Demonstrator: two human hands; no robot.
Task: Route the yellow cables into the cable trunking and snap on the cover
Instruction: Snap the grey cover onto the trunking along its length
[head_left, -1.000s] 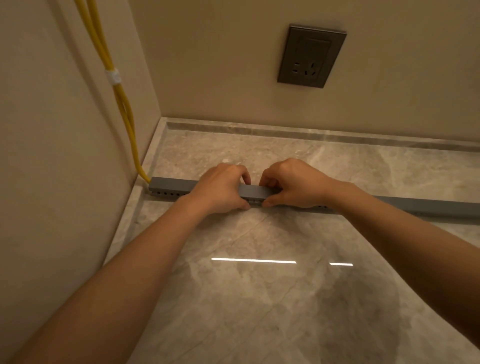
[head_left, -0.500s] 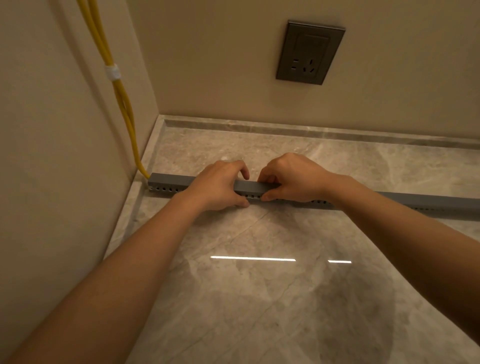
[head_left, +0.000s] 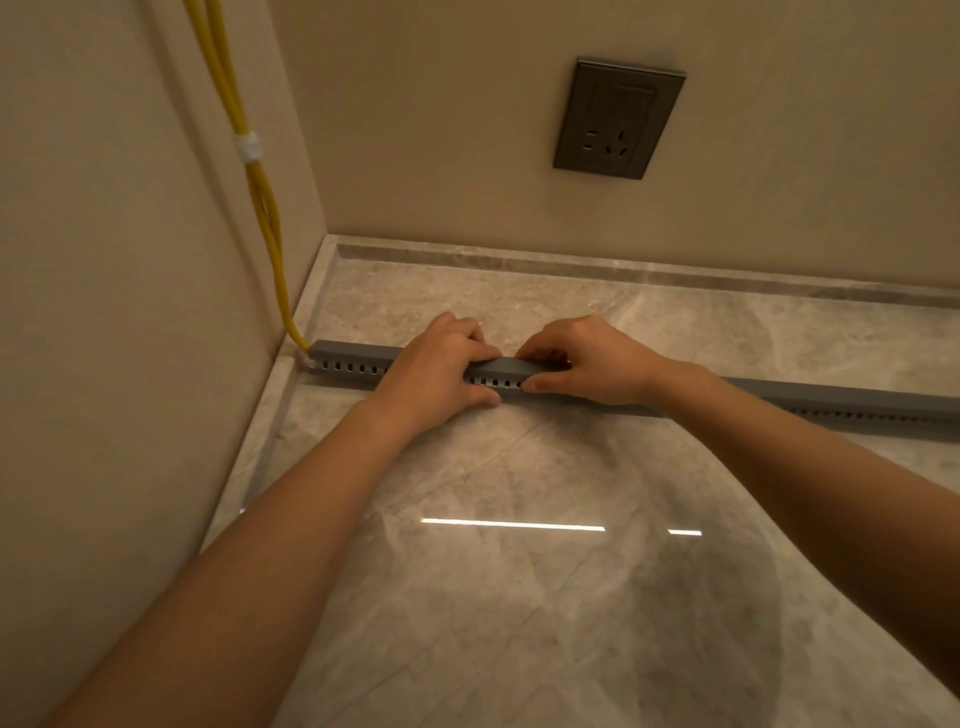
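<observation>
Both: left hand (head_left: 435, 375), right hand (head_left: 589, 364) grip trunking (head_left: 831, 399) | right end cropped

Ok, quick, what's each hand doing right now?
Left hand: closed, fingers over the grey trunking, thumb on its front.
Right hand: closed on the same trunking, beside the left.

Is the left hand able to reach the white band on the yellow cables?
Probably yes: nothing stands between the left hand and the white band, though it must first release the trunking.
</observation>
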